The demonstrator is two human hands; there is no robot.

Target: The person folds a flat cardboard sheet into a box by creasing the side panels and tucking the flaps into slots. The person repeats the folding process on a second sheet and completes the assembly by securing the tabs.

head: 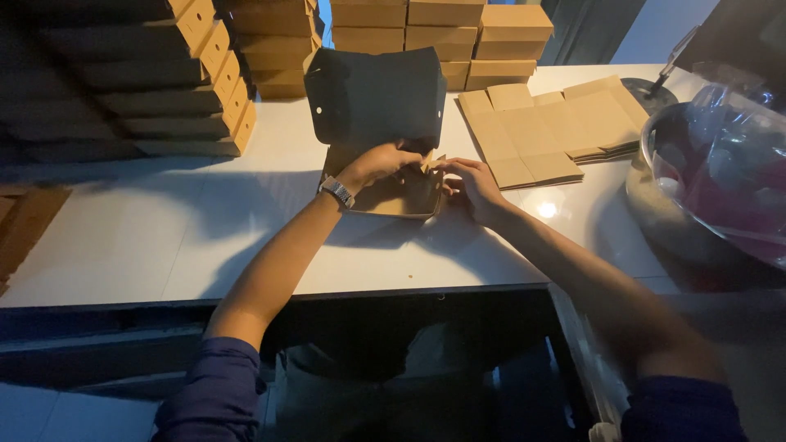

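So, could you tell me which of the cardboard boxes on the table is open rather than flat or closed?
The half-folded box between the left hand and right hand, with its dark lid raised. The flat blanks lie unfolded to its right; the stacked boxes behind are closed.

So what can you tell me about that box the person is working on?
The box is brown cardboard, half-folded, resting on the white table. Its dark-lined lid flap stands upright behind, with two small pale dots near the edges. The left hand and right hand both pinch its front right corner.
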